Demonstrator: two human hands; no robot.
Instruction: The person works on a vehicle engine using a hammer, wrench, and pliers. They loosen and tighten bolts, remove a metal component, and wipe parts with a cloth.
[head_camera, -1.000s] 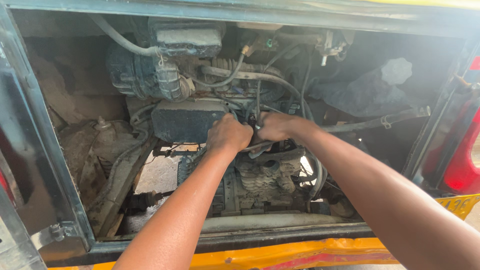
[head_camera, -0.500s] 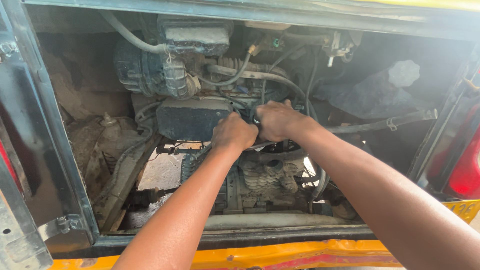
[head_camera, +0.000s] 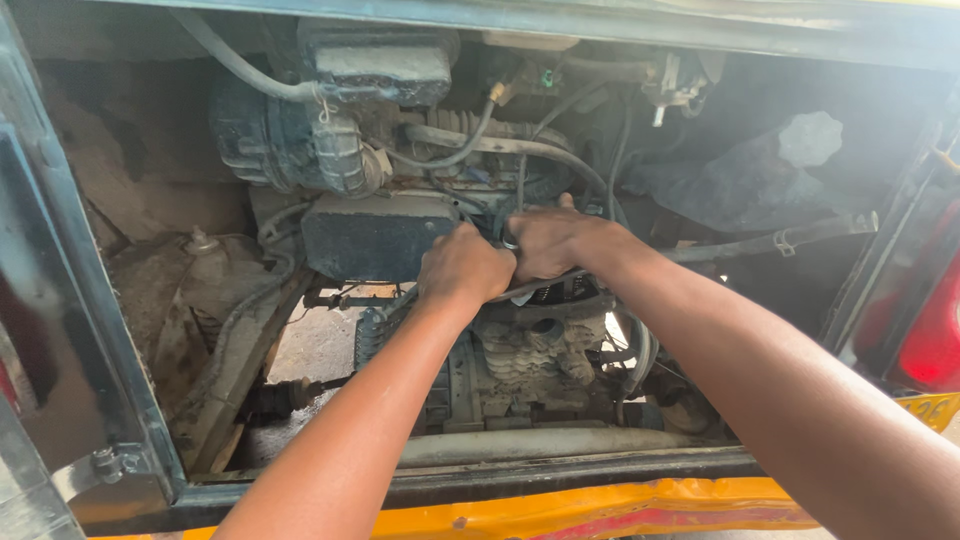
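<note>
Toward the left side of the open engine bay sits a dark, boxy metal housing (head_camera: 375, 235), just beside the person's left hand (head_camera: 462, 268). That hand's grip is closed around a slim grey metal tool handle (head_camera: 530, 285) at the bay's middle. The right hand (head_camera: 552, 242) clenches the same handle, touching the left, probably to add leverage. A ribbed black rubber hose (head_camera: 478, 125) runs above.

Grimy, matt grey cast-metal engine block (head_camera: 540, 360), dull black rubber hoses (head_camera: 470, 140) — dusty, glossy yellow painted metal body edge (head_camera: 600, 510), shiny red plastic tail lamp (head_camera: 930, 340) — smooth.
</note>
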